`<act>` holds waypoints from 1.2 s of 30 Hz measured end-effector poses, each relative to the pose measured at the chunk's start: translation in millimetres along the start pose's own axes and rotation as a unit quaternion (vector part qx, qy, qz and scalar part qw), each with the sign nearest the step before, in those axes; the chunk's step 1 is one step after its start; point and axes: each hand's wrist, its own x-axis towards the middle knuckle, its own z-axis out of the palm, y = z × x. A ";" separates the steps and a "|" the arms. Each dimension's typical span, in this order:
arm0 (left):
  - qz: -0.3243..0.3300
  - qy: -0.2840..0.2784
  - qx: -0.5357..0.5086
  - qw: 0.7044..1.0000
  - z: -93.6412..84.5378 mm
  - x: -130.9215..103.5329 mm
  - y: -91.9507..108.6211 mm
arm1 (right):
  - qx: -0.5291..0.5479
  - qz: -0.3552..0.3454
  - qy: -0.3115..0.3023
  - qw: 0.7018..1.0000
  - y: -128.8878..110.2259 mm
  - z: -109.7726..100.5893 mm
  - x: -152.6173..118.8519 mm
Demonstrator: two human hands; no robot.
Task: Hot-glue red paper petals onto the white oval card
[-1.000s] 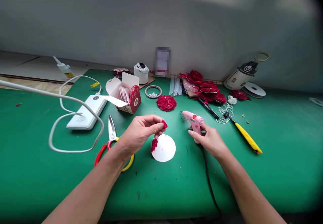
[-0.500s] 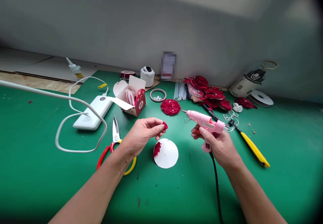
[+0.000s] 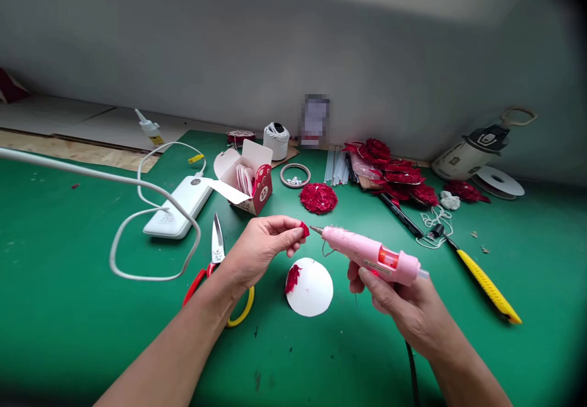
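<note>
Between the thumb and fingertips of my left hand [image 3: 270, 242] is a small red fabric petal [image 3: 305, 230]. My right hand [image 3: 403, 303] is closed round the handle of a pink hot glue gun [image 3: 367, 249], whose metal nozzle points left, close beside the petal; I cannot tell if they touch. Below both hands a white paper disc [image 3: 312, 291] lies on the green table, with a red petal piece [image 3: 292, 278] on its left edge. Past my left hand rests a finished-looking round red fabric piece [image 3: 318, 198]. Scissors [image 3: 217, 242] with red and yellow handles lie partly under my left forearm.
At left a white power bank [image 3: 177, 208] trails a looping white cable [image 3: 119, 266]. An open box [image 3: 250, 181], a ring of tape [image 3: 296, 175], glue sticks [image 3: 336, 165] and red fabric flowers [image 3: 389, 168] stand further back. A yellow utility knife [image 3: 488, 285] lies at right.
My right hand has brought the glue gun left and nearer, so its nozzle is now by the petal. My left hand still pinches the petal. The view has shifted slightly.
</note>
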 end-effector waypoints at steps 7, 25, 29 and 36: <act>-0.008 -0.010 -0.006 1.000 0.6 0.0 -0.2 | -0.022 -0.022 -0.005 1.000 -3.5 1.4 1.5; -0.014 -0.011 -0.015 1.000 2.3 -2.3 3.2 | -0.009 -0.037 -0.007 0.999 -3.9 1.3 -4.2; -0.008 -0.017 0.000 1.000 -0.8 -1.2 2.0 | -0.052 -0.044 -0.002 0.998 -4.3 1.5 -4.2; -0.004 -0.026 0.009 1.000 -2.0 -1.3 1.5 | -0.080 -0.046 0.009 0.996 -1.1 2.5 -7.5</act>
